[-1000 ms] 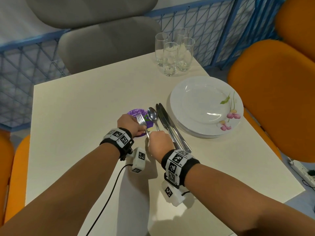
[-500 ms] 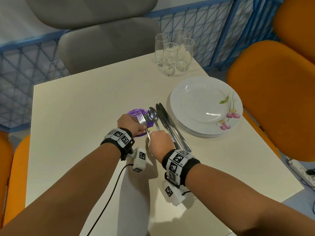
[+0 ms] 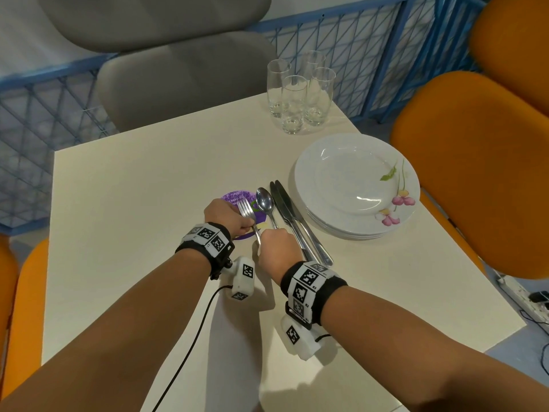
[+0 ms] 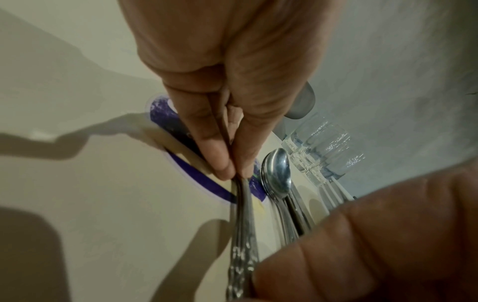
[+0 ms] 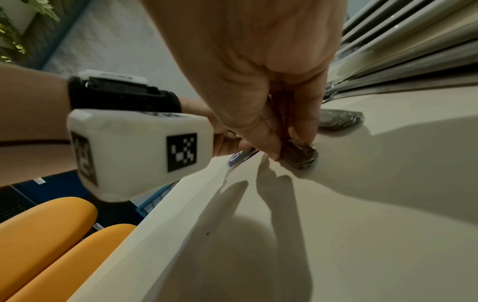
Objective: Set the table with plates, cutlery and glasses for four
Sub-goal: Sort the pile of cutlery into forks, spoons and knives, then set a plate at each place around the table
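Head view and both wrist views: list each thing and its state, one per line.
Forks: bundled, pinched by both hands.
Left hand: pinching the fork necks.
Right hand: gripping the fork handles.
Spoons: stacked flat on the table.
Knives: flat beside the spoons.
Plates: stacked, empty.
Glasses: upright, empty, clustered.

Left hand (image 4: 232, 61) pinching a bundle of fork handles (image 4: 243, 235) between thumb and fingertips (image 4: 220, 155), above a purple sticker (image 4: 196, 173) on the table (image 4: 90, 194). Just beside: stacked spoons (image 4: 278, 173) (bowls up), glasses (image 4: 325, 151) behind. Right hand (image 4: 375, 245) gripping the handles' patterned ends.
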{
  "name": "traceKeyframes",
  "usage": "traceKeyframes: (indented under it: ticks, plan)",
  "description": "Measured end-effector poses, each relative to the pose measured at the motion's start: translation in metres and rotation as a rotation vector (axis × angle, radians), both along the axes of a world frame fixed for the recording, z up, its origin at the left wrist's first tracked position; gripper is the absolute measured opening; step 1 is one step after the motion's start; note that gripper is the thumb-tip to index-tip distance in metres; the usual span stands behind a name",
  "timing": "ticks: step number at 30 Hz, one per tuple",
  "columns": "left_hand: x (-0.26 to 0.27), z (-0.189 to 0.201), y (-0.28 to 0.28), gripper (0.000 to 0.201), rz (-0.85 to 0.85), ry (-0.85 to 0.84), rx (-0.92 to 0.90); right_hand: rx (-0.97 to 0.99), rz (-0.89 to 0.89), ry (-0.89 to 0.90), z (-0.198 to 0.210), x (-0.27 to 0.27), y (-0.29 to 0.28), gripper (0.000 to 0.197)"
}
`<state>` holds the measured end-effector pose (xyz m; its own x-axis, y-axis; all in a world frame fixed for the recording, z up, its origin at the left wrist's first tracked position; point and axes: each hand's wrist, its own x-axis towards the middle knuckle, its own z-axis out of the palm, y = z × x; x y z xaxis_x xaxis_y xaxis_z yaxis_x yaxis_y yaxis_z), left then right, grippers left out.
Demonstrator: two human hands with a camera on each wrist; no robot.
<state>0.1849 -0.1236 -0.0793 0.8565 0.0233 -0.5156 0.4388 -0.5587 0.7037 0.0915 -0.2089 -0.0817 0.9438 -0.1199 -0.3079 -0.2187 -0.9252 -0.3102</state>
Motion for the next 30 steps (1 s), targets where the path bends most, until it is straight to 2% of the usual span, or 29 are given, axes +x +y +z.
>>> traceKeyframes:
  ticks: [8, 15, 20, 24, 28, 30]
  plan:
    - [-0.003, 0.001, 0.006, 0.022, -0.017, -0.008, -0.035, 0.035, -0.007, -0.053, 0.005, -0.001, -0.004, 0.009]
    - [-0.004, 0.014, 0.004, 0.024, -0.162, -0.146, 0.092, 0.057, -0.133, -0.221, 0.027, 0.018, -0.031, 0.011]
    - [-0.003, 0.025, -0.026, 0.012, -0.284, -0.185, 0.080, 0.097, -0.299, -0.258, 0.048, 0.035, -0.087, 0.019]
    - [-0.007, 0.030, -0.061, 0.008, -0.334, -0.122, -0.015, -0.037, -0.391, -0.225, 0.055, 0.052, -0.152, 0.022]
    - [-0.009, 0.027, -0.098, 0.030, -0.337, -0.098, -0.017, -0.162, -0.439, -0.114, 0.054, 0.064, -0.210, 0.026]
    - [-0.007, 0.031, -0.113, 0.029, -0.333, -0.103, 0.012, -0.226, -0.464, -0.030, 0.054, 0.067, -0.233, 0.030]
